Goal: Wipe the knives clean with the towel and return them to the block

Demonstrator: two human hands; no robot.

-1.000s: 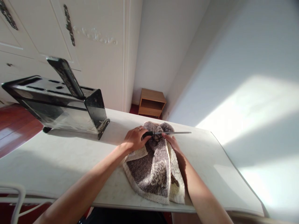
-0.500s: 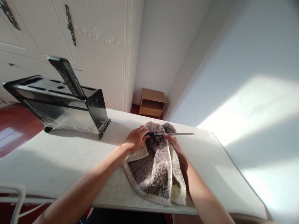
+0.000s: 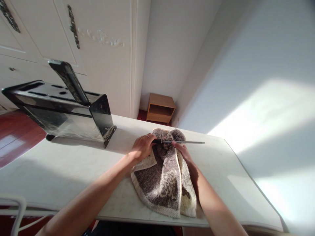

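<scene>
My left hand [image 3: 142, 146] is closed round the black handle of a thin sharpening steel [image 3: 187, 142], whose metal rod points right, just above the table. My right hand [image 3: 182, 151] pinches a fold of a brown and cream towel [image 3: 164, 177] up against the rod near the handle. The towel lies bunched on the white table [image 3: 61, 170] between my forearms. A ring shows on my left hand.
A black knife block [image 3: 56, 109] with one dark handle [image 3: 69, 82] sticking up stands at the table's far left. White cupboard doors rise behind it. A small wooden nightstand [image 3: 159, 108] sits on the floor in the corner. A white wall runs along the right.
The steel has slid slightly rightward through the towel fold, then held; both hands stay in nearly the same place.
</scene>
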